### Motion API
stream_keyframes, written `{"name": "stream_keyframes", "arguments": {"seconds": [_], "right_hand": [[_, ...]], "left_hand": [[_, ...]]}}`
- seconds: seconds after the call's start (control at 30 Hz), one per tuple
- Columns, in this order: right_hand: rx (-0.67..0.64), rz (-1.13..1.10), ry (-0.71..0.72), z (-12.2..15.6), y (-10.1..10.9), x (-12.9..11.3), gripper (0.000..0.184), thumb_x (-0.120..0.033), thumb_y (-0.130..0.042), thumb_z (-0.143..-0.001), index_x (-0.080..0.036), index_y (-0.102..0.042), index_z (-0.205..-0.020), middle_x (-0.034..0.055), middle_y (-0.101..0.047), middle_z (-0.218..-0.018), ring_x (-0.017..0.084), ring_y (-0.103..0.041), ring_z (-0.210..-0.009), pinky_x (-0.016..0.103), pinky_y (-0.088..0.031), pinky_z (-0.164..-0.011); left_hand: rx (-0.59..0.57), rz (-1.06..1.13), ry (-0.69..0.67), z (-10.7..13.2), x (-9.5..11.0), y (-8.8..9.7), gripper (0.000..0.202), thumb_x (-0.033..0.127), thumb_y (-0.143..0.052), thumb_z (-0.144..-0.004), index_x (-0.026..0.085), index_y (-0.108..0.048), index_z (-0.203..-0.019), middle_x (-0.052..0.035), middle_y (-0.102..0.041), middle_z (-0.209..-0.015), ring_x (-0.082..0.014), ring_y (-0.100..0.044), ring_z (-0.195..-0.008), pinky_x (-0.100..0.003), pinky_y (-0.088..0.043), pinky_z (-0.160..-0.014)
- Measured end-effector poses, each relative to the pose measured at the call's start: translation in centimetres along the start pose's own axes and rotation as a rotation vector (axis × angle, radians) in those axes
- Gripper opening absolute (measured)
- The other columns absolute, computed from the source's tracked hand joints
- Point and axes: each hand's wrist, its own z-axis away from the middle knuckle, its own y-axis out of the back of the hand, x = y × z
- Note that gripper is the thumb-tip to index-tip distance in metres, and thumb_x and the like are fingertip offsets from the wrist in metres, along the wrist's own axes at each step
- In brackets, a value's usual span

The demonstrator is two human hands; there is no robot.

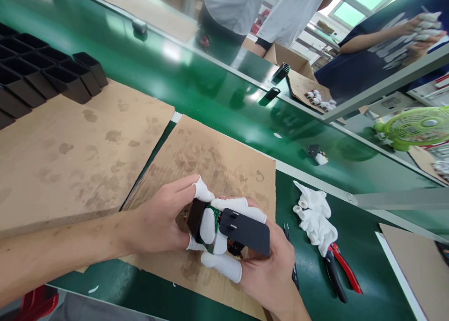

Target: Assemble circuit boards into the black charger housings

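Head view. Left hand (159,218): white-capped fingers pinched on a black housing (195,220), open end turned right. Right hand (268,265): fingers, also capped in white, closed about a green circuit board (216,213) at the housing's mouth. A black plate (247,232) with two metal prongs sits to the right of the board; whether joined to it, cannot tell. All held above a stained cardboard sheet (217,152) on the green worktop (372,260).

Right of the sheet: slim black tweezers (295,276), partly behind the right hand; then loose white finger covers (317,225), touching pliers (336,276) with one red and one black handle. Upper left: a cluster of black open-topped boxes (52,75) beside a second cardboard sheet (77,148). Beyond the rail, co-workers stand; far right, a green fan (421,124).
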Motion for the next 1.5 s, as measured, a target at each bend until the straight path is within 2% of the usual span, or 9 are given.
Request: {"name": "stream_keyframes", "arguments": {"seconds": [0.17,0.33,0.4,0.53,0.8,0.93,1.07,1.3,1.5], "right_hand": [[-0.008,0.018,0.003,-0.09,0.02,-0.01,0.074,-0.032,-0.107,-0.082,-0.034,-0.076,-0.149,0.0088,-0.082,-0.128,0.031,-0.082,-0.112,0.037,-0.071,-0.089],[0.022,-0.019,-0.012,0.02,0.07,-0.02,0.065,-0.031,-0.108,-0.081,-0.033,-0.079,-0.139,0.0064,-0.083,-0.12,0.029,-0.083,-0.102,0.037,-0.072,-0.085],[0.033,-0.062,-0.013,0.05,0.14,-0.08,0.063,-0.03,-0.108,-0.081,-0.033,-0.08,-0.137,0.0068,-0.082,-0.122,0.029,-0.083,-0.103,0.039,-0.072,-0.088],[0.014,-0.066,-0.014,-0.04,0.26,-0.18,0.067,-0.029,-0.108,-0.082,-0.036,-0.079,-0.141,0.0058,-0.081,-0.127,0.029,-0.082,-0.114,0.038,-0.071,-0.098],[0.013,-0.007,-0.014,0.22,0.14,0.1,0.077,-0.027,-0.11,-0.078,-0.037,-0.076,-0.146,0.0043,-0.081,-0.128,0.028,-0.082,-0.114,0.036,-0.071,-0.1],[0.022,0.01,-0.004,0.33,0.09,0.25,0.078,-0.027,-0.111,-0.077,-0.036,-0.076,-0.146,0.0048,-0.081,-0.127,0.028,-0.082,-0.113,0.036,-0.071,-0.098],[0.012,0.009,-0.018,0.25,0.12,0.2,0.075,-0.028,-0.11,-0.078,-0.033,-0.077,-0.145,0.007,-0.081,-0.125,0.03,-0.082,-0.112,0.039,-0.072,-0.097],[-0.001,0.029,-0.004,0.04,0.19,-0.1,0.067,-0.027,-0.109,-0.08,-0.031,-0.079,-0.14,0.0064,-0.081,-0.125,0.028,-0.082,-0.112,0.037,-0.072,-0.097],[-0.002,0.044,-0.006,0.21,0.1,0.02,0.073,-0.028,-0.11,-0.078,-0.031,-0.077,-0.143,0.0069,-0.081,-0.125,0.029,-0.083,-0.113,0.036,-0.071,-0.098]], "left_hand": [[0.0,0.0,-0.011,0.02,-0.04,0.06,0.036,0.002,-0.076,-0.08,0.022,-0.061,-0.107,-0.0025,-0.064,-0.099,-0.0186,-0.063,-0.083,-0.03,-0.046,-0.066],[0.007,0.023,-0.02,-0.05,-0.16,-0.01,0.041,0.005,-0.079,-0.082,0.021,-0.064,-0.116,-0.0024,-0.064,-0.101,-0.0183,-0.063,-0.083,-0.03,-0.049,-0.067],[0.014,0.024,-0.017,-0.07,-0.27,-0.07,0.042,0.009,-0.082,-0.082,0.021,-0.064,-0.117,-0.0027,-0.065,-0.101,-0.0196,-0.064,-0.083,-0.032,-0.051,-0.067],[0.016,0.002,-0.011,-0.06,-0.37,-0.08,0.036,0.011,-0.083,-0.081,0.022,-0.062,-0.108,-0.0043,-0.066,-0.1,-0.0227,-0.066,-0.085,-0.034,-0.05,-0.065],[0.006,-0.012,-0.016,0.04,-0.09,0.04,0.043,0.005,-0.085,-0.08,0.02,-0.063,-0.113,-0.0013,-0.061,-0.099,-0.0175,-0.061,-0.082,-0.029,-0.046,-0.066],[0.005,-0.016,-0.01,-0.02,-0.11,0.05,0.041,0.003,-0.084,-0.08,0.02,-0.062,-0.11,-0.0014,-0.061,-0.099,-0.0176,-0.061,-0.082,-0.029,-0.045,-0.066],[0.003,-0.029,0.001,-0.05,-0.1,0.07,0.041,0.003,-0.084,-0.079,0.021,-0.06,-0.108,-0.0014,-0.061,-0.099,-0.0178,-0.061,-0.082,-0.029,-0.045,-0.065],[-0.007,-0.006,0.016,-0.04,0.12,0.09,0.037,0.006,-0.084,-0.083,0.021,-0.06,-0.106,-0.0014,-0.061,-0.099,-0.0175,-0.061,-0.082,-0.029,-0.046,-0.066],[-0.001,-0.022,0.009,-0.04,0.06,0.05,0.037,0.01,-0.086,-0.083,0.023,-0.06,-0.107,-0.0013,-0.062,-0.098,-0.0176,-0.063,-0.082,-0.029,-0.048,-0.066]]}}
